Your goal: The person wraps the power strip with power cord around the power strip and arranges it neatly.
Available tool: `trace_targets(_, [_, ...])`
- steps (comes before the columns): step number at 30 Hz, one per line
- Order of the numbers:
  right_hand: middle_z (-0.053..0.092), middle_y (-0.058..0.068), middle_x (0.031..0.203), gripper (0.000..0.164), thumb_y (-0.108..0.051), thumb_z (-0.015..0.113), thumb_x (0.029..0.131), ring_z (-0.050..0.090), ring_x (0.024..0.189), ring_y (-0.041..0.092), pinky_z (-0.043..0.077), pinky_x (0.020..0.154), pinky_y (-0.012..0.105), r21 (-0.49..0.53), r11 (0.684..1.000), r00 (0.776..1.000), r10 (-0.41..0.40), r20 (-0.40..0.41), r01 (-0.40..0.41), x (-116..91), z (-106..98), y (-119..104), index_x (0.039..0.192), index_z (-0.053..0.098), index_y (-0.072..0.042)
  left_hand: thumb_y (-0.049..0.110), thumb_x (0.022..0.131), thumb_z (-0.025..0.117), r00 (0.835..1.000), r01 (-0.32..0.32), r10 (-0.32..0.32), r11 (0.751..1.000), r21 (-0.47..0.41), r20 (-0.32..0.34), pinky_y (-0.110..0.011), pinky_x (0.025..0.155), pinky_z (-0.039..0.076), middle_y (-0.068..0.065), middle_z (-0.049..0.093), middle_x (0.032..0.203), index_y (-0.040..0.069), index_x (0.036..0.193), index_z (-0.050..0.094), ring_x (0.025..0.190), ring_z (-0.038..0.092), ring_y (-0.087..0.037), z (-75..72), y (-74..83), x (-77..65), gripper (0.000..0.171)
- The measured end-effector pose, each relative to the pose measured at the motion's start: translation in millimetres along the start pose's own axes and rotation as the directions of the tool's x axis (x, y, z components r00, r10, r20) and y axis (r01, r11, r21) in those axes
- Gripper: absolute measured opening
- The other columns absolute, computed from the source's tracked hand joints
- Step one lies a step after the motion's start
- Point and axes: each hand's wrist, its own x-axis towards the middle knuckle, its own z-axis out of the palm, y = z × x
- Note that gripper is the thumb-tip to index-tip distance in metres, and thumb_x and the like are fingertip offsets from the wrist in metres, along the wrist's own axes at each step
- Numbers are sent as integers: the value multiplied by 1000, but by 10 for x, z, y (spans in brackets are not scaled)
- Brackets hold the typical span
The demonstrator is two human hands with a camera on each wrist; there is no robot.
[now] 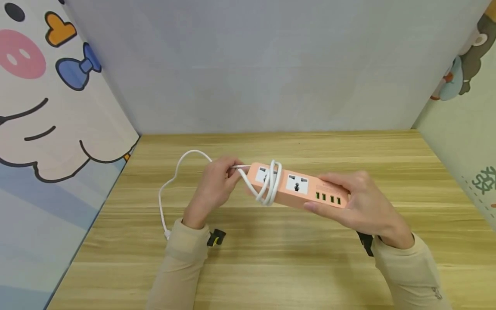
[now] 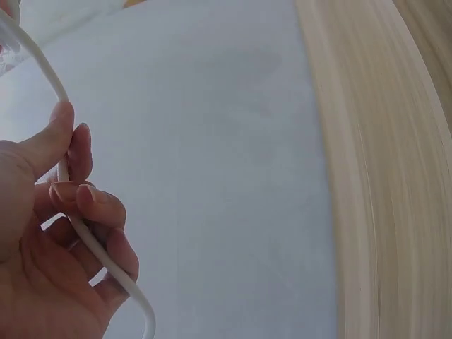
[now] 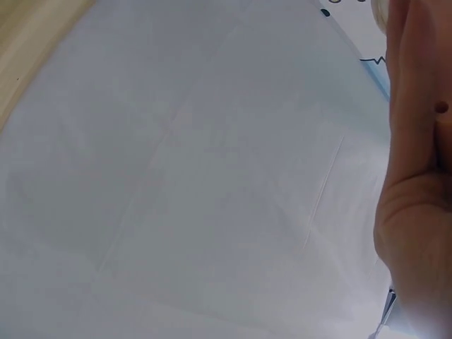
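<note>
Well, power strip: a long peach-coloured plastic bar point(image 1: 298, 185) with white socket panels and four green-lined USB ports, held up above the table between the two hands, slightly tilted.
Cord: a smooth white cable point(image 1: 272, 185), wound in loops around the strip's left end, across the left socket.
Left hand: bare point(image 1: 215, 185), thumb and forefinger pinching the cord, the other fingers loosely curled about it.
Right hand: bare point(image 1: 364, 202), parted only as wide as the strip, gripping its USB end, thumb on the near side, fingers along the far edge.
Loose length: more cord arcs out left of the left hand, down to the beige sleeve point(image 1: 182, 258).
Table: pale yellow-brown wood grain point(image 1: 294, 267), below both hands.
</note>
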Motion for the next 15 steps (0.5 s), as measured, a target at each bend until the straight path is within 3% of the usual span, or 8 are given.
trace_targets(4, [66,-10,72,31,-14,88,74,48,53,1,41,49,18,10,1000,1000,-3,17,3,-7,-3,-3,102,74,-15,19,98,68,998,-57,56,998,-33,-21,-29,64,38,-5,53,74,3,97,72,68,46,-18,6,-2,-1,16])
trace_targets(7, [66,-11,73,31,-14,88,74,48,53,0,41,49,17,18,1000,999,-15,36,14,-12,-11,-9,102,75,-15,23,93,75,992,-103,102,995,-12,-74,-29,64,39,-4,54,71,3,88,70,65,47,-17,-3,-44,2,20])
trace_targets(9, [65,-12,72,31,-14,89,74,47,53,-1,40,49,16,19,999,998,-29,51,28,-16,-18,-12,101,74,-16,29,86,82,980,-138,142,990,39,-142,-31,67,41,-2,54,64,6,76,67,60,47,-15,-22,-83,4,29])
trace_targets(12, [64,-14,73,32,-15,89,74,47,53,-2,40,49,15,3,999,997,-49,66,49,-15,-22,-9,102,75,-17,35,74,90,948,-182,209,975,130,-239,-36,71,43,0,50,55,11,64,61,52,44,-14,-60,-121,5,39])
trace_targets(13, [65,-14,73,32,-15,88,74,47,54,-2,40,49,15,-3,999,996,-52,69,53,-13,-20,-4,102,75,-17,36,73,90,942,-192,223,971,144,-249,-36,72,42,0,50,54,11,64,63,52,43,-14,-68,-126,6,38])
trace_targets(15, [65,-14,73,32,-16,88,74,48,54,-2,40,50,15,-12,999,996,-51,71,52,-10,-13,6,103,75,-16,33,77,87,946,-209,233,970,126,-226,-35,70,41,0,51,57,10,70,70,56,43,-13,-73,-127,7,30])
